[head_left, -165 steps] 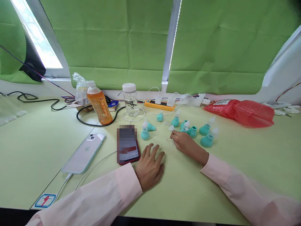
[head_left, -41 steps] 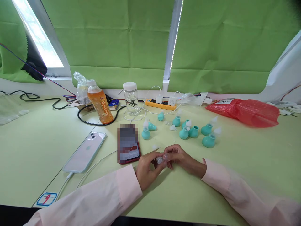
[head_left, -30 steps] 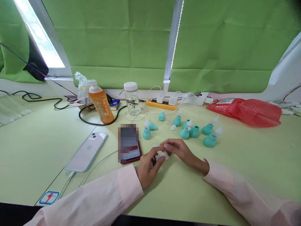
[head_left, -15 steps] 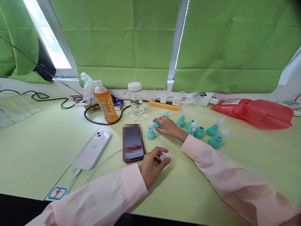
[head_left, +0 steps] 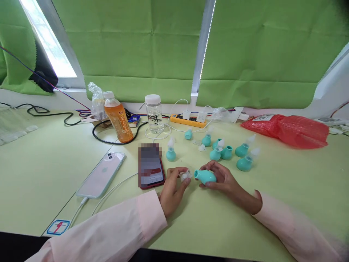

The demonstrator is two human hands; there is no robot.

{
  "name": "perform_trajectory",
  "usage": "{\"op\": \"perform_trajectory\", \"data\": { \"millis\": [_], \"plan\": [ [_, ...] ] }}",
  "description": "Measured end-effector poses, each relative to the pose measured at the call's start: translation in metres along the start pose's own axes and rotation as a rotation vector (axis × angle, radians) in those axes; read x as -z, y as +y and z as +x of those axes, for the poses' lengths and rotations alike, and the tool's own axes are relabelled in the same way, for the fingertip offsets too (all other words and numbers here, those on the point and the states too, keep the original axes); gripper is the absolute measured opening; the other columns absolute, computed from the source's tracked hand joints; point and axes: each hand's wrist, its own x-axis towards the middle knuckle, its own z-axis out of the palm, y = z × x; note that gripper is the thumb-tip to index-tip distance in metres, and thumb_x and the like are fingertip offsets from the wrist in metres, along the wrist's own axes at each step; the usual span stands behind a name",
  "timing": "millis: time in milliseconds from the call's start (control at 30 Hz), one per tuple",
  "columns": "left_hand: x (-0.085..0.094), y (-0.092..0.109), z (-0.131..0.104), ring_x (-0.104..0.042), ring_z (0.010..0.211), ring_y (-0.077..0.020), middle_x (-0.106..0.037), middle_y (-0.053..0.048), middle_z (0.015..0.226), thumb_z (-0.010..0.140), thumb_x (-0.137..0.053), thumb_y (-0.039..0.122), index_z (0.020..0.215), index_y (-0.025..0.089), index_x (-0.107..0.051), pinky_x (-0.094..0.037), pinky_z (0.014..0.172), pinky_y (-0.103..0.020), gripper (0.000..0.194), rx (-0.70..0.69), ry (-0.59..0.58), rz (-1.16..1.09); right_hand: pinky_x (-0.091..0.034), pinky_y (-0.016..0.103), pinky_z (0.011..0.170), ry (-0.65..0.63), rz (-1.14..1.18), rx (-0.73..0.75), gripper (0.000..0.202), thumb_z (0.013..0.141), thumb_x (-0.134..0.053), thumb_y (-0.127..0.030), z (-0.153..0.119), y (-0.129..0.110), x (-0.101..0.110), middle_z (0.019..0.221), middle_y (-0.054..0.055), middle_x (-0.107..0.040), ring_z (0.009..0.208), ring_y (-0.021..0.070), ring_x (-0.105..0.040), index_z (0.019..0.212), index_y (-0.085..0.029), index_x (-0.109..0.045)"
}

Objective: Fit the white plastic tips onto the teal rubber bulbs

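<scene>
Your left hand point(head_left: 171, 191) pinches a clear piece point(head_left: 185, 176); your right hand point(head_left: 225, 180) holds a teal bulb point(head_left: 206, 177), open end facing left, just beside that piece.

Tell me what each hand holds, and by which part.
The right hand grips a teal bulb by its rounded body, leaving the neck free. The left hand pinches a small clear piece between thumb and forefinger; which part is unclear.
</scene>
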Motion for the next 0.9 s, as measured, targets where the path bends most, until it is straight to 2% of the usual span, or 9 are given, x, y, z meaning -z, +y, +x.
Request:
{"op": "perform_trajectory", "data": {
  "millis": [133,233,400,533,667,900],
  "plan": [
    [0.001,0.0,0.0,-0.045,0.077,-0.0139,-0.046,-0.002,0.079,0.079,-0.047,0.028,0.095,0.019,-0.049,-0.038,0.07,-0.027,0.018,-0.052,0.037,-0.01,-0.05,0.033,0.058,-0.052,0.1,-0.079,0.04,0.06,-0.067,-0.025,-0.002,0.011,-0.005,0.092,0.002,-0.04,0.074,0.0156,-0.055,0.077,-0.021,-0.032],
    [-0.002,-0.001,-0.001,-0.047,0.07,-0.0123,-0.05,-0.001,0.076,0.081,-0.043,0.029,0.097,0.019,-0.041,-0.039,0.066,-0.026,0.019,0.022,0.013,-0.14,-0.05,0.031,0.054,-0.058,0.087,-0.046,0.037,0.061,-0.065,-0.025,-0.003,0.011,-0.007,0.086,0.001,-0.041,0.068,0.0133,-0.053,0.08,-0.021,-0.034],
    [-0.004,0.005,-0.001,-0.053,0.068,-0.0125,-0.056,-0.002,0.074,0.076,-0.05,0.03,0.085,0.017,-0.038,-0.042,0.065,-0.027,0.02,0.12,-0.085,-0.354,-0.046,0.025,0.047,-0.047,-0.073,-0.027,0.032,0.061,-0.057,-0.016,-0.006,0.012,-0.01,0.074,-0.001,-0.044,0.06,0.0107,-0.047,0.086,-0.02,-0.037],
    [-0.001,0.009,0.001,-0.053,0.064,-0.0123,-0.057,-0.001,0.066,0.068,-0.059,0.029,0.078,0.015,-0.045,-0.043,0.063,-0.025,0.023,0.155,-0.11,-0.392,-0.042,0.023,0.052,0.037,-0.366,0.103,0.03,0.059,-0.051,-0.01,-0.009,0.013,-0.011,0.073,-0.001,-0.045,0.062,0.0107,-0.045,0.084,-0.02,-0.039],
    [0.0,0.007,0.002,-0.055,0.063,-0.014,-0.059,-0.004,0.065,0.064,-0.062,0.03,0.079,0.011,-0.055,-0.043,0.059,-0.026,0.025,0.215,-0.145,-0.412,-0.039,0.023,0.056,0.138,-0.722,0.266,0.024,0.06,-0.054,-0.013,-0.009,0.012,-0.013,0.071,-0.001,-0.047,0.063,0.0113,-0.046,0.079,-0.02,-0.041],
    [-0.002,0.007,0.003,-0.054,0.056,-0.0119,-0.06,-0.003,0.061,0.065,-0.063,0.033,0.08,0.011,-0.054,-0.043,0.055,-0.026,0.028,0.219,-0.165,-0.514,-0.035,0.023,0.05,0.16,-1.133,0.495,0.015,0.066,-0.046,-0.012,-0.011,0.015,-0.012,0.066,0.0,-0.052,0.056,0.0121,-0.048,0.079,-0.02,-0.043]
  ]
}}
